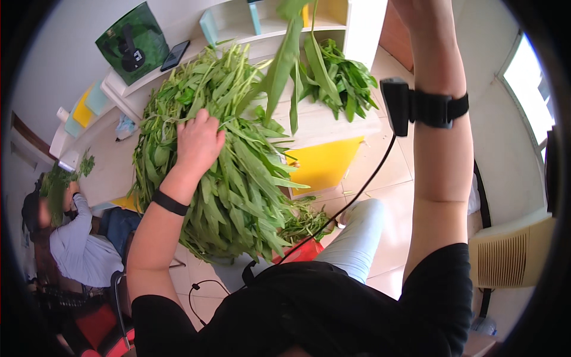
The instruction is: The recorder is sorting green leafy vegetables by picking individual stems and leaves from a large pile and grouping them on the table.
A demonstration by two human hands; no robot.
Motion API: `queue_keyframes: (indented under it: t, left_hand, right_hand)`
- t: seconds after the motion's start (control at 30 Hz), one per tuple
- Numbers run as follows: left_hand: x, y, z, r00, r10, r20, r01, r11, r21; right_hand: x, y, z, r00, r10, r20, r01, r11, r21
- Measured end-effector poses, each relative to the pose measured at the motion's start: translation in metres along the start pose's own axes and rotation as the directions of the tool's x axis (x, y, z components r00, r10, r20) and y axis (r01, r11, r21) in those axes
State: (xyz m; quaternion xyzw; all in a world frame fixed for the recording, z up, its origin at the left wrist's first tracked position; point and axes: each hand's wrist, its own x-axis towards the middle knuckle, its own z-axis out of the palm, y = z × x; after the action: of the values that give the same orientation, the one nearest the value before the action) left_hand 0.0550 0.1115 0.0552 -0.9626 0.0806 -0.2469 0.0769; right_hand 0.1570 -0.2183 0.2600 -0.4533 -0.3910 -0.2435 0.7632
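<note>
A big heap of water spinach (238, 172), long narrow green leaves on pale stems, covers the table before me and hangs over its near edge. On top of it rests my left hand (199, 143), its fingers curled into the stems and leaves. My right arm is raised high, and my right hand (419, 12) is cut off by the upper edge, so its fingers are hidden. Several long leaves (286, 68) dangle from the top of the picture, left of that hand; what holds them is out of view. A smaller pile of water spinach (342, 83) lies at the table's far right.
White shelving (285, 27) stands at the table's back, with a phone (175, 55) and a green bag (132, 44). More greens (306, 220) lie low by my legs, above something red (302, 251). At left, a seated person (89, 241) handles greens. A cable (363, 184) hangs from my right wrist device.
</note>
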Motion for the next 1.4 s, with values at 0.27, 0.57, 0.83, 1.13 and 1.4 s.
queue_keyframes:
  t: [0.27,0.57,0.83,1.13,1.4]
  left_hand:
    - [0.008,0.032,-0.036,0.996,-0.036,0.083,0.062,0.941,-0.333]
    - [0.019,0.13,-0.058,0.99,0.102,0.093,0.042,0.421,-0.906]
    - [0.032,0.159,-0.04,0.948,0.208,0.241,0.117,0.474,-0.873]
    - [0.038,0.15,-0.023,0.958,0.145,0.249,0.187,0.345,-0.92]
    - [0.051,0.145,-0.013,0.926,0.149,0.347,0.319,0.183,-0.93]
  right_hand:
    - [-0.135,0.008,-0.049,0.911,0.412,-0.004,-0.41,0.904,-0.121]
    - [-0.256,0.045,-0.053,0.704,0.709,0.047,-0.694,0.701,-0.167]
    - [-0.282,0.054,-0.038,0.664,0.742,0.097,-0.716,0.667,-0.205]
    - [-0.273,0.051,-0.043,0.626,0.768,0.138,-0.763,0.639,-0.098]
    - [-0.254,0.058,-0.041,0.656,0.752,0.06,-0.732,0.654,-0.194]
